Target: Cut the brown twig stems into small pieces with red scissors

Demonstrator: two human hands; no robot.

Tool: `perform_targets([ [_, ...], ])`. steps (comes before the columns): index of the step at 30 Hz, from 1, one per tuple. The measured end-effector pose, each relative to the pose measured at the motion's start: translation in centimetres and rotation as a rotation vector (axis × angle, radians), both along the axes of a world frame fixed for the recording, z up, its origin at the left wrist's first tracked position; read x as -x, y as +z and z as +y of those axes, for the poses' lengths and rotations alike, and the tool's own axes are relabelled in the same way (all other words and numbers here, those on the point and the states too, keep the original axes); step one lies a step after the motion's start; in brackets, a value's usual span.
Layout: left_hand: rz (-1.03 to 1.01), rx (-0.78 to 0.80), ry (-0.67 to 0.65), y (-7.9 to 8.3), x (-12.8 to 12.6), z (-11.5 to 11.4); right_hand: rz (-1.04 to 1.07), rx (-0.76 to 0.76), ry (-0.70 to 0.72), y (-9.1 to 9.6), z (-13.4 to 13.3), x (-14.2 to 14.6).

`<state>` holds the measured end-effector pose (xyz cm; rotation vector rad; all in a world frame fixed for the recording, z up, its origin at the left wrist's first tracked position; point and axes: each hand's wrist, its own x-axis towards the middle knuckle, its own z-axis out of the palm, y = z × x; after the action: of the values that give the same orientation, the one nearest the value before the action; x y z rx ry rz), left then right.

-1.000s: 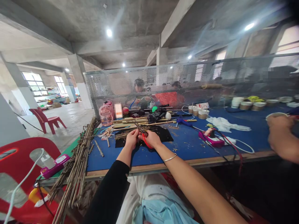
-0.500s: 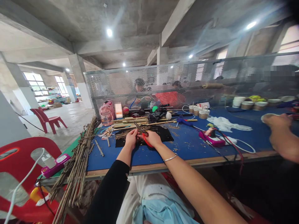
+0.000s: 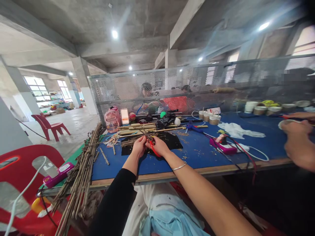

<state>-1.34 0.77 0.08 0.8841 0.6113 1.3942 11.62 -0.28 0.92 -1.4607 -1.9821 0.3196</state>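
My right hand (image 3: 159, 146) is closed around red-handled scissors (image 3: 153, 148), whose blades point up and left over a black mat (image 3: 172, 141) on the blue table (image 3: 197, 157). My left hand (image 3: 139, 146) is closed right beside it, pinching a thin twig (image 3: 142, 132) at the scissor blades. A small heap of cut twigs (image 3: 130, 141) lies on the mat just behind both hands.
A long bundle of sticks (image 3: 81, 173) leans off the table's left edge. Bamboo rods (image 3: 147, 129), a pink bottle (image 3: 112, 120), a purple glue gun (image 3: 222, 147) with cords, a white cloth (image 3: 236, 131) and small cups (image 3: 209, 117) lie farther back. Another person's hand (image 3: 297, 141) works at the right. A red chair (image 3: 22, 183) stands at left.
My hands stay at the same spot on the mat with only small shifts. The other person's hand at the right has moved slightly.
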Motion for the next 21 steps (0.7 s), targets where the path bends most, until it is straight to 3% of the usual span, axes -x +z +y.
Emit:
perform_targets([
  [6, -0.002, 0.017, 0.029, -0.03, 0.02, 0.12, -0.101, 0.029, -0.082, 0.03, -0.15, 0.04],
  [21, 0.156, 0.062, 0.155, -0.10, 0.18, 0.40, -0.123, 0.082, -0.121, 0.46, -0.30, -0.32],
])
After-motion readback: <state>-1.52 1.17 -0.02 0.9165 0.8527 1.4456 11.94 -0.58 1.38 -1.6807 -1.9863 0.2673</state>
